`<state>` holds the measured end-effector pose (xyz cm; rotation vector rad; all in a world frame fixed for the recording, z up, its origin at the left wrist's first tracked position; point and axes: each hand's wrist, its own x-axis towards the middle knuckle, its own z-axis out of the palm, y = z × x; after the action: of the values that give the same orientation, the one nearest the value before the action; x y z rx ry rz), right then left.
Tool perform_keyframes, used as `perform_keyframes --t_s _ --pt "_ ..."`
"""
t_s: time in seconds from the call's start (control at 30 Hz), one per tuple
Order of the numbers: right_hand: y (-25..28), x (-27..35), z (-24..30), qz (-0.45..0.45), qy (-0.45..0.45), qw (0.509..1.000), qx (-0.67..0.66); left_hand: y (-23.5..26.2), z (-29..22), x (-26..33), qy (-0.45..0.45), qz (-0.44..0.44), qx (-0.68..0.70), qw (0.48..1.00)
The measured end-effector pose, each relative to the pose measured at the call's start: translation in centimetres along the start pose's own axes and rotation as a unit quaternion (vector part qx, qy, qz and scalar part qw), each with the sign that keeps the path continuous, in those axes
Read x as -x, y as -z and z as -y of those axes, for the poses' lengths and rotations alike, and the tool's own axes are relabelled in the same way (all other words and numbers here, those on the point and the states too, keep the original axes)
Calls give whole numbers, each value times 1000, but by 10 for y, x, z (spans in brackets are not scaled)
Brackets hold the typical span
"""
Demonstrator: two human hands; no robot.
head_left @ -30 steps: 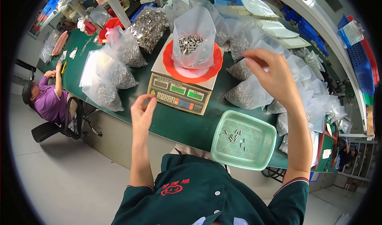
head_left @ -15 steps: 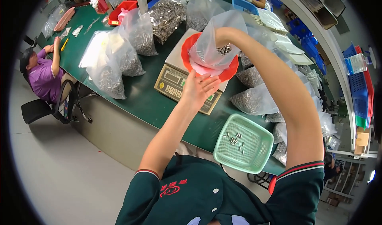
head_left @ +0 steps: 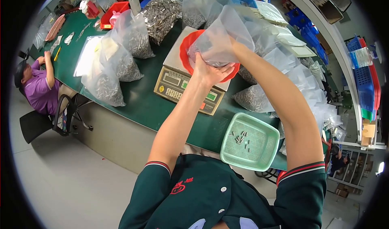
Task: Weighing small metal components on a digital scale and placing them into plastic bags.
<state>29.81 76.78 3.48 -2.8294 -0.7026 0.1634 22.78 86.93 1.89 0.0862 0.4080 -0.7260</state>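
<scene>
A translucent plastic bag [head_left: 223, 30] stands tilted over the red scalloped bowl [head_left: 184, 52], which rests on the plate of a beige weighing scale [head_left: 188, 90]. My left hand [head_left: 207, 71] cups the near, lower side of the bag, thumb up along it and fingers stretched under it to the right. My right forearm reaches up to the bag's right side. The plastic veils my right hand [head_left: 234, 46], so its fingers do not show. Greyish contents show faintly low in the bag.
Bags of small metal pins [head_left: 106, 87] stand left of the scale, and more bags [head_left: 253, 98] line the right. A light green basket [head_left: 265, 148] near the front edge holds several loose pins. Another person [head_left: 34, 83] sits at the far left.
My left hand has turned from lying flat before the bowl to cupping the bag. The bag has tipped, and my right hand sits lower and further right. The view has shifted slightly.
</scene>
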Motion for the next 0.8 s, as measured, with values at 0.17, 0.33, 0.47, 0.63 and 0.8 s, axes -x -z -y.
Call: perform_keyframes --t_s 0.17,0.33,0.47,0.63,0.8 --pt "0 -1 -3 8 81 994 -77 9 -4 5 -8 7 -1 1000" --pt "-4 -16 -62 29 42 995 -85 11 6 1 24 19 -24 999" --pt "37 -15 -17 22 92 990 -105 26 0 11 12 57 -19 998" --pt "92 17 15 75 -96 961 -247 28 8 25 33 71 -18 997" --pt "121 77 25 40 -161 883 -440 30 27 40 65 21 37 997"
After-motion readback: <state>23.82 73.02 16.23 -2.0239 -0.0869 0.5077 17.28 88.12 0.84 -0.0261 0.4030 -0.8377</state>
